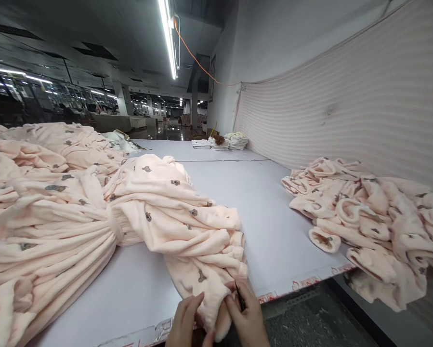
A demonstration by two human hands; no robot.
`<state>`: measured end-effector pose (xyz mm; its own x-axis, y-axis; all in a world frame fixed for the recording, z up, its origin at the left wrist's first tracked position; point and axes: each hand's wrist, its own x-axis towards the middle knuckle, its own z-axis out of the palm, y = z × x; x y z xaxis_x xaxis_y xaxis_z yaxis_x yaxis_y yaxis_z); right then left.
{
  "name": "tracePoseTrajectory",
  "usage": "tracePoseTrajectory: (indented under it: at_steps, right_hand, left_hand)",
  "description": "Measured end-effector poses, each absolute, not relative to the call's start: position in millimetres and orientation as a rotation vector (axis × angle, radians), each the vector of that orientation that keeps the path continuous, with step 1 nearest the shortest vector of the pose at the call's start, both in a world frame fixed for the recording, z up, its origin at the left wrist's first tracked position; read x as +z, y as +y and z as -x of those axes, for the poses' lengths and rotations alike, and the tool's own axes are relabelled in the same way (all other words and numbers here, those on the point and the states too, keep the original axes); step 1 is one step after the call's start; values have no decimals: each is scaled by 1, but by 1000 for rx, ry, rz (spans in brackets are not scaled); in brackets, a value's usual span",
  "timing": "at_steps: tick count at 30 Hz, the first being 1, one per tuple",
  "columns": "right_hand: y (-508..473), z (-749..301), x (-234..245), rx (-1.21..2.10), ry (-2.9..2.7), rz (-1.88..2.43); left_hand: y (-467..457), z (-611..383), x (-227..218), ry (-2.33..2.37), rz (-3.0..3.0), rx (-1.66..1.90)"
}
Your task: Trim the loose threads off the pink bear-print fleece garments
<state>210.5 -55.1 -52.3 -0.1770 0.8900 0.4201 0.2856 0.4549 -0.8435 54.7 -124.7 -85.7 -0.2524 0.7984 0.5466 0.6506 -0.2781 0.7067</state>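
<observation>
A pale pink plush garment (202, 236) with small grey-brown animal prints trails over the table's front edge. My left hand (186, 318) is closed on its lower end, fingers gripping the soft cloth. From the other side, my right hand (248, 308) pinches the same end between thumb and fingers. A thin dark pointed tool (240, 295), which looks like thread snips, sticks up from the right hand. Part of the cloth between my hands is hidden by the fingers.
A gathered heap of the same pink cloth (53, 231) covers the table's left side. More pink garments (368, 217) pile up at the right, some hanging over the edge. Folded white stacks (236, 140) stand at the far end of the pale table (252, 188). A striped cloth (339, 111) hangs along the right wall.
</observation>
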Motion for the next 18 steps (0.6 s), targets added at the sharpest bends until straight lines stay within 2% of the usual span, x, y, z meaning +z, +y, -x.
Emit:
tracePoseTrajectory:
  at_steps: [4, 9, 13, 18]
  right_hand:
    - [-73, -199, -49, 672, -1750, 872]
    - [-79, -199, -55, 545, -1638, 1135]
    - [-72, -201, -46, 524, -1650, 1103]
    - [-68, -198, -24, 586, -1726, 1159]
  left_hand:
    - [-122, -71, -61, 1639, -1530, 1457]
    - [-123, -66, -45, 1597, -1407, 1543]
    - [-124, -61, -43, 1554, -1303, 1494]
    - [-113, -51, -30, 909, -690, 1266]
